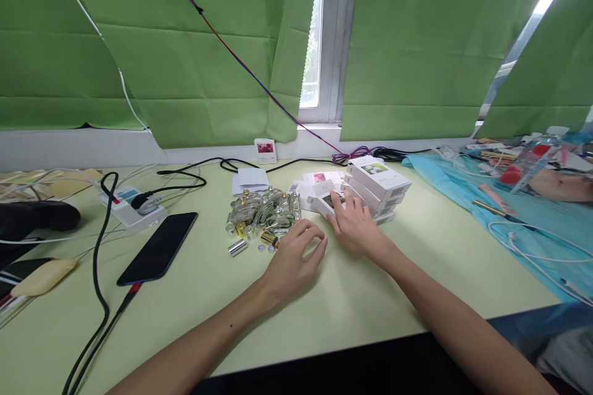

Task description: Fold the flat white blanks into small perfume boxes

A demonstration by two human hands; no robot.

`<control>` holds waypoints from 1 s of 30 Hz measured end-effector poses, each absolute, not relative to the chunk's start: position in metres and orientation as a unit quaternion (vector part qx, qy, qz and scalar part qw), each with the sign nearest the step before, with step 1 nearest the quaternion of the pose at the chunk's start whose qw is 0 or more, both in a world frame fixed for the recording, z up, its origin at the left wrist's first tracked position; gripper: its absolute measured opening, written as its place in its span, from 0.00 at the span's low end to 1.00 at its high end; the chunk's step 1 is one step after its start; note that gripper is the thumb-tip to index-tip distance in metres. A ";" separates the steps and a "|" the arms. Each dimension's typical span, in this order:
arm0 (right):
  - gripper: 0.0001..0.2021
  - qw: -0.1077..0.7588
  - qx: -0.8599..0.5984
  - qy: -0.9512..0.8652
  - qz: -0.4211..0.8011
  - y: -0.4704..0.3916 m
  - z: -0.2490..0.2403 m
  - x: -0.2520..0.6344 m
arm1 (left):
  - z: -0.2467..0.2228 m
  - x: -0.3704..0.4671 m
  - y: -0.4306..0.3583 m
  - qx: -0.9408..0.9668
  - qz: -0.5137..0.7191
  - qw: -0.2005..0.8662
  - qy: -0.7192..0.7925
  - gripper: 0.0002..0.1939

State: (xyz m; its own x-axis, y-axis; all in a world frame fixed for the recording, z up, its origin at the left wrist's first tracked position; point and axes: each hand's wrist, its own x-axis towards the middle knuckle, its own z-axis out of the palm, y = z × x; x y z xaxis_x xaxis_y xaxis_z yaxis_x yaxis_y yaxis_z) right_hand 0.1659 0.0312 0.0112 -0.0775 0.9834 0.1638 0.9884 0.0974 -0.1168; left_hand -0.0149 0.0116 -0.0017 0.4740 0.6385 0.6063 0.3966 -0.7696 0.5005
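Note:
My right hand (354,225) rests on a white box with a dark picture (319,202), its fingers spread over the top. Beside it, on the right, stands a stack of white boxes (377,182), the top one showing a green and white picture. My left hand (296,253) hovers by the right edge of a pile of small glass bottles (264,210), its fingers curved and thumb apart, with nothing seen between them. Loose silver (238,247) and gold (269,238) caps lie in front of the pile. Behind the bottles are folded white papers (252,179).
A black phone (158,248), a white power strip (134,210) and black cables occupy the left side. A small box with a red picture (265,151) stands by the wall. Blue plastic sheeting (463,197) with a bottle (532,157) and cables covers the right side.

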 end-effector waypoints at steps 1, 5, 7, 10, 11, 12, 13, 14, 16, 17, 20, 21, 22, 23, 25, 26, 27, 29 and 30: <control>0.29 0.096 -0.669 -0.737 -0.011 0.031 0.011 0.166 | -0.002 -0.015 0.012 0.847 0.409 0.147 0.306 0.07; 0.27 0.081 -0.664 -0.743 -0.009 0.032 0.008 0.166 | -0.005 -0.015 0.013 0.849 0.403 0.148 0.308 0.07; 0.27 0.077 -0.665 -0.743 -0.016 0.033 0.006 0.167 | -0.006 -0.015 0.013 0.851 0.401 0.148 0.307 0.07; 0.26 0.077 -0.666 -0.741 -0.033 0.033 0.004 0.167 | -0.007 -0.016 0.012 0.852 0.395 0.153 0.306 0.07; 0.26 0.076 -0.666 -0.741 -0.038 0.034 0.004 0.167 | -0.007 -0.016 0.012 0.853 0.394 0.155 0.306 0.07; 0.27 0.074 -0.666 -0.741 -0.041 0.034 0.003 0.167 | -0.007 -0.016 0.013 0.853 0.392 0.156 0.306 0.07; 0.27 0.073 -0.665 -0.742 -0.044 0.034 0.003 0.167 | -0.007 -0.016 0.013 0.854 0.391 0.156 0.306 0.07; 0.27 0.071 -0.664 -0.743 -0.047 0.034 0.003 0.166 | -0.008 -0.016 0.013 0.854 0.391 0.155 0.306 0.07; 0.26 0.069 -0.664 -0.742 -0.052 0.034 0.002 0.166 | -0.008 -0.015 0.013 0.854 0.391 0.155 0.308 0.08; 0.26 0.067 -0.666 -0.741 -0.054 0.034 0.001 0.166 | -0.008 -0.015 0.013 0.853 0.390 0.156 0.308 0.08; 0.27 0.066 -0.669 -0.738 -0.054 0.033 0.001 0.166 | -0.008 -0.015 0.012 0.855 0.390 0.154 0.306 0.08; 0.27 0.067 -0.669 -0.738 -0.053 0.033 0.001 0.166 | -0.008 -0.015 0.012 0.856 0.389 0.153 0.305 0.08; 0.27 0.070 -0.667 -0.740 -0.051 0.033 0.001 0.166 | -0.007 -0.014 0.012 0.856 0.389 0.151 0.304 0.08; 0.28 0.073 -0.666 -0.741 -0.050 0.033 0.002 0.166 | -0.007 -0.014 0.012 0.857 0.389 0.151 0.304 0.08; 0.27 0.087 -0.663 -0.742 -0.049 0.033 0.002 0.166 | -0.007 -0.014 0.012 0.857 0.388 0.151 0.303 0.08; 0.27 0.100 -0.663 -0.740 -0.052 0.033 0.003 0.165 | -0.007 -0.015 0.012 0.857 0.388 0.152 0.304 0.08; 0.26 0.115 -0.664 -0.737 -0.058 0.033 0.003 0.165 | -0.007 -0.015 0.012 0.857 0.388 0.152 0.304 0.08; 0.24 0.155 -0.662 -0.730 -0.072 0.033 0.005 0.164 | -0.007 -0.016 0.011 0.856 0.388 0.154 0.304 0.08; 0.24 0.177 -0.658 -0.728 -0.078 0.033 0.006 0.164 | -0.007 -0.016 0.011 0.856 0.387 0.156 0.304 0.08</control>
